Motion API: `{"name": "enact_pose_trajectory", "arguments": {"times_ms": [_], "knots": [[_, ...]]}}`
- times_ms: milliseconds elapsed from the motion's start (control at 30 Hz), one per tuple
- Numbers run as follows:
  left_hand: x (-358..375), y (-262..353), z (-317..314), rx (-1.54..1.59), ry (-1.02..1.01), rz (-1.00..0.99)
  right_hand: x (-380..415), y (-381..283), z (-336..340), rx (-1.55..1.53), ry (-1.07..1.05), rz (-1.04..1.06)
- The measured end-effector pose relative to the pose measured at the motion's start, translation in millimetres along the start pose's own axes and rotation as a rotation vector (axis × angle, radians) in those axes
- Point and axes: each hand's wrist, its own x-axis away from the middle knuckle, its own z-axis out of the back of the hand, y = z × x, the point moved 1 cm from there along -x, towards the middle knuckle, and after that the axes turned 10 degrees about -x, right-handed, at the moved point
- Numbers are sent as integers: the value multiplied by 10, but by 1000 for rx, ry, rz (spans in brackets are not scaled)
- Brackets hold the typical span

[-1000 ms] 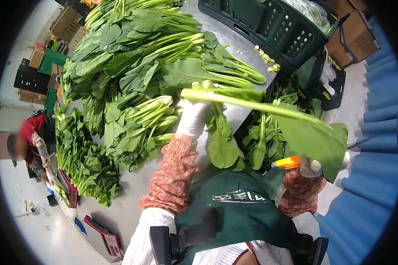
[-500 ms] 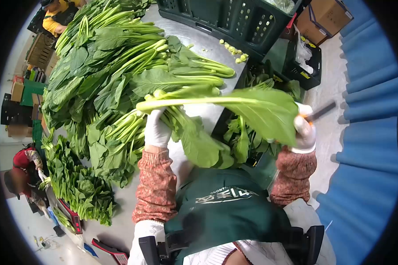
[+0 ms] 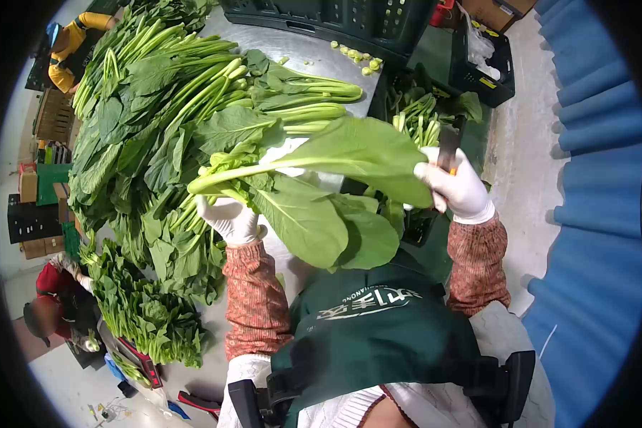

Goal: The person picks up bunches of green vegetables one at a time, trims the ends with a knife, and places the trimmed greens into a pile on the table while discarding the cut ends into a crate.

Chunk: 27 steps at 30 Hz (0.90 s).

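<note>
While the left hand (image 3: 229, 220) held a bunch of greens (image 3: 303, 217) near its stem ends, just beside the heap (image 3: 150, 114) on the desk (image 3: 292, 39), the long top leaf (image 3: 367, 153) stretched sideways across the worker's front. Its tip lay at the right hand (image 3: 458, 187), which was closed around a knife (image 3: 448, 146); whether those fingers also pinched the leaf, I couldn't tell. The left hand was nearer the stems.
</note>
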Motion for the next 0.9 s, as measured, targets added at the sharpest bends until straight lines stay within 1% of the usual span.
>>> {"name": "enact_pose_trajectory", "arguments": {"times_ms": [33, 67, 100, 133, 167, 200, 233, 267, 300, 367, 433, 467, 500, 567, 600, 633, 700, 733, 767, 800, 833, 867, 900], "knots": [[-9, 8, 72, 101, -74, 9, 13, -6, -21, 35, -37, -23], [-16, 16, 144, 199, -147, 25, 18, -19, -40, 201, -173, -96], [-15, 20, 6, 14, -105, -54, 22, -23, -57, 368, -310, -169], [-14, 25, -132, -173, -51, -124, -21, 121, -66, 489, -478, -4], [-15, 119, -79, -172, -30, -118, -52, 310, -77, 608, -643, 163], [-19, 203, -68, -172, -8, -112, -14, 415, -144, 508, -643, -21], [-18, 270, -68, -295, 6, -164, 5, 482, -217, 407, -640, -205], [72, 315, -74, -274, 77, -148, -58, 482, -226, 523, -694, -253], [88, 390, -111, -318, 58, -158, -153, 489, -187, 496, -585, -239], [189, 520, -290, -569, 160, -295, -419, 566, -67, 439, -368, -210], [323, 729, -273, -608, 85, -270, -861, 724, 76, 318, -84, -101], [383, 781, -332, -684, 125, -287, -1171, 918, 158, 502, 44, 131], [459, 786, -445, -802, 211, -317, -1433, 1034, 186, 677, 172, 368], [499, 824, -488, -769, 107, -217, -1755, 946, -16, 930, 256, 469], [509, 833, -497, -806, 69, -218, -1933, 1036, -71, 994, 242, 427], [505, 830, -508, -826, 90, -229, -2098, 1140, -87, 1109, 186, 406], [496, 749, -643, -897, 50, -186, -2327, 1304, -55, 1128, 198, 395], [490, 717, -692, -831, 15, -170, -2287, 1170, -95, 1022, 196, 438], [496, 705, -681, -869, -9, -155, -2215, 1030, -121, 920, 189, 479], [516, 678, -679, -916, -4, -113, -2063, 837, -223, 782, 226, 445], [534, 652, -684, -961, 2, -70, -2031, 777, -256, 662, 215, 513], [511, 635, -682, -1059, -30, -39, -1966, 697, -296, 609, 225, 559], [503, 567, -774, -1211, -14, -17, -1894, 591, -336, 552, 240, 605]]}}
